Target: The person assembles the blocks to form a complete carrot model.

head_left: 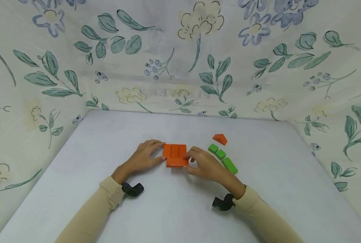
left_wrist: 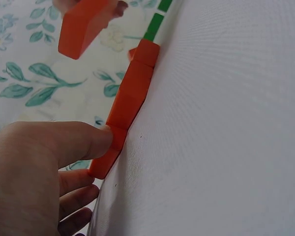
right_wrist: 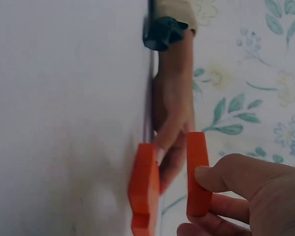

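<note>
Upright orange blocks [head_left: 175, 150] lie side by side on the white table. My left hand [head_left: 147, 156] touches their left side with thumb and fingertips; in the left wrist view its thumb rests against the orange row [left_wrist: 130, 93]. Between the thumb and fingers of my right hand [head_left: 205, 164] is a long orange block [head_left: 176, 162], which shows at the near side of the group. The right wrist view shows this pinched block [right_wrist: 198, 177] held above the table, apart from the orange group [right_wrist: 144, 184].
Right of my right hand lie two small green blocks [head_left: 213, 148] and a longer green block [head_left: 230, 165] in a slanted line. An orange triangular block [head_left: 220, 138] lies behind them. A floral cloth [head_left: 168, 67] stands behind the white table [head_left: 122, 125].
</note>
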Demonstrator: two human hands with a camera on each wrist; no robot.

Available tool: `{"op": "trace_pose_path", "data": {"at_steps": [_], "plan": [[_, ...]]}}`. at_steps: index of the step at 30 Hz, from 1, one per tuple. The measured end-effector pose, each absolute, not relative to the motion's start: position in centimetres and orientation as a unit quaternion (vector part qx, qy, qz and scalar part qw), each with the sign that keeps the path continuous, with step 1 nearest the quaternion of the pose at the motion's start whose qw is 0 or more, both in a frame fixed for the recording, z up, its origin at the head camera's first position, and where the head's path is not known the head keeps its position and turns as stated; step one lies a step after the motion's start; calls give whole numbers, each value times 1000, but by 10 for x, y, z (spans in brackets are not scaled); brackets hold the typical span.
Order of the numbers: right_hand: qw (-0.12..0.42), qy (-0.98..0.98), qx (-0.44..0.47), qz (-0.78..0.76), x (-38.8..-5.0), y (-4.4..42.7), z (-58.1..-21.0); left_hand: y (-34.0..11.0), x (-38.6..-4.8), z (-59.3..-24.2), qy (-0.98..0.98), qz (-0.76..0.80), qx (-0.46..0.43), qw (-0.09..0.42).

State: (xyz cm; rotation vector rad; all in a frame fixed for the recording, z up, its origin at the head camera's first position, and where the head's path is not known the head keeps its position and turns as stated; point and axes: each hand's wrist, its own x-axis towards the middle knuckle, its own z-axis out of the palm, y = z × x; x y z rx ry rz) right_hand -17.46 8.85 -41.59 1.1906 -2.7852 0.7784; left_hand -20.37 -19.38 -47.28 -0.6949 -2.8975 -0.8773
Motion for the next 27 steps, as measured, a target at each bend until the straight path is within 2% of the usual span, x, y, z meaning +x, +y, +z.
{"op": "trace_pose_path", "data": {"at_steps": [18, 27], "plan": [[27, -899, 367, 237, -166, 72, -451, -194, -205, -475, -935, -274, -224, 20], [88, -885, 410, 204, -167, 74, -462, -195, -205, -478, -934, -275, -228, 28]]}}
